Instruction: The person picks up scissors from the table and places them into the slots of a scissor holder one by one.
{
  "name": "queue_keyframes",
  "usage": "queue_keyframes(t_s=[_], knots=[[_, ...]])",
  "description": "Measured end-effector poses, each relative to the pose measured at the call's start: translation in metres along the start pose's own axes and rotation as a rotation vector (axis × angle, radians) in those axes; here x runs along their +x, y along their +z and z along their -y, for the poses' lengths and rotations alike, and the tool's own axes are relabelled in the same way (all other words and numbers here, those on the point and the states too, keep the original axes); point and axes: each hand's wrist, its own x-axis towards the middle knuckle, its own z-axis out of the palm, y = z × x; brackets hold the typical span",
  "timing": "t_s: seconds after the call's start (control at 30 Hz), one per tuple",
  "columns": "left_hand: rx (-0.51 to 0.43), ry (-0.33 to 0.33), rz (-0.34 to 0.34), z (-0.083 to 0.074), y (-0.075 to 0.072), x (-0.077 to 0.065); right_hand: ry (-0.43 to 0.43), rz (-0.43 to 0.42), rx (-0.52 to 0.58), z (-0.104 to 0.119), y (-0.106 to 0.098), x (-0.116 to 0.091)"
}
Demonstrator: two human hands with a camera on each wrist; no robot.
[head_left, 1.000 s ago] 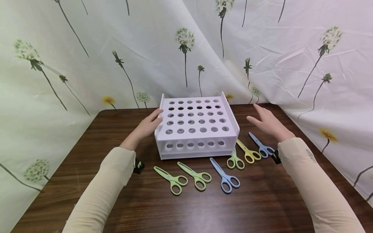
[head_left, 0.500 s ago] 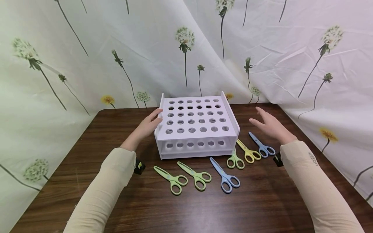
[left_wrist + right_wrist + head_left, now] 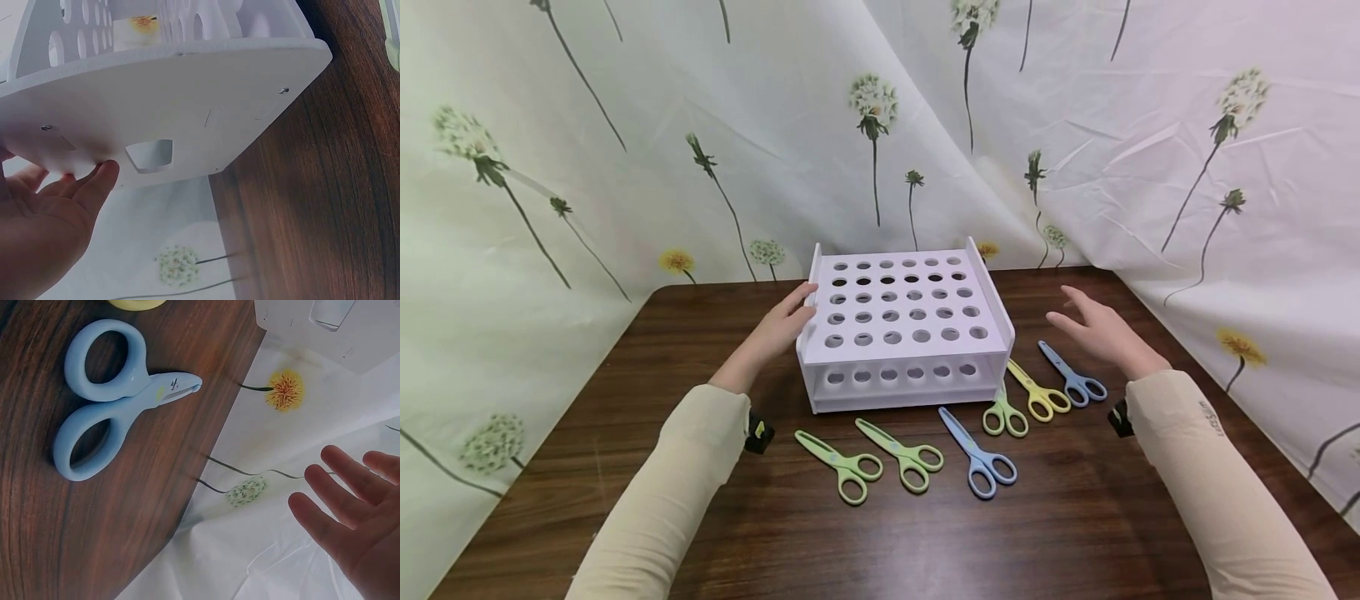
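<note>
Rack (image 3: 904, 326) (white, 2-tier) upright on dark wood table (image 3: 760, 533), mid-width, toward the back edge; top plate w/ 5 rows × 6 round holes, lower plate w/ holes visible at front, raised walls L & R. L hand (image 3: 778, 323): fingers extended, tips touching the rack's L side wall (image 3: 231, 87) nr. its upper rear part; not curled round it. L-wrist view: one fingertip just beside the wall's cut-out (image 3: 150, 155). R hand (image 3: 1099, 325): raised R of the rack, apart from it, fingers loosely spread, holding nothing; palm side seen in R-wrist view.

Scissors, 6 pr., flat on table, blades toward back L, loops toward front R. Front row, L to R: green pr. (image 3: 837, 457), 2nd green pr. (image 3: 905, 451), blue pr. (image 3: 976, 451), all near the rack's front. At the rack's front R corner: 3rd green pr. (image 3: 1002, 403), blade partly hidden by rack. Next R: yellow pr. (image 3: 1034, 390), then 2nd blue pr. (image 3: 1072, 378), nearest the R hand but untouched.

Sleeves (beige): L (image 3: 647, 483), R (image 3: 1225, 483); black device at each wrist. Backdrop: white cloth (image 3: 820, 125) w/ dandelion print, hung behind & along both sides of table.
</note>
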Motion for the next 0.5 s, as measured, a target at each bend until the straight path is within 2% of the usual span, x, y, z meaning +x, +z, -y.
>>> queue_keyframes(t_s=[0.5], knots=[[0.007, -0.004, 0.009, -0.0005, -0.0005, -0.002, 0.026, 0.023, -0.005, -0.0103, 0.0053, -0.0106]])
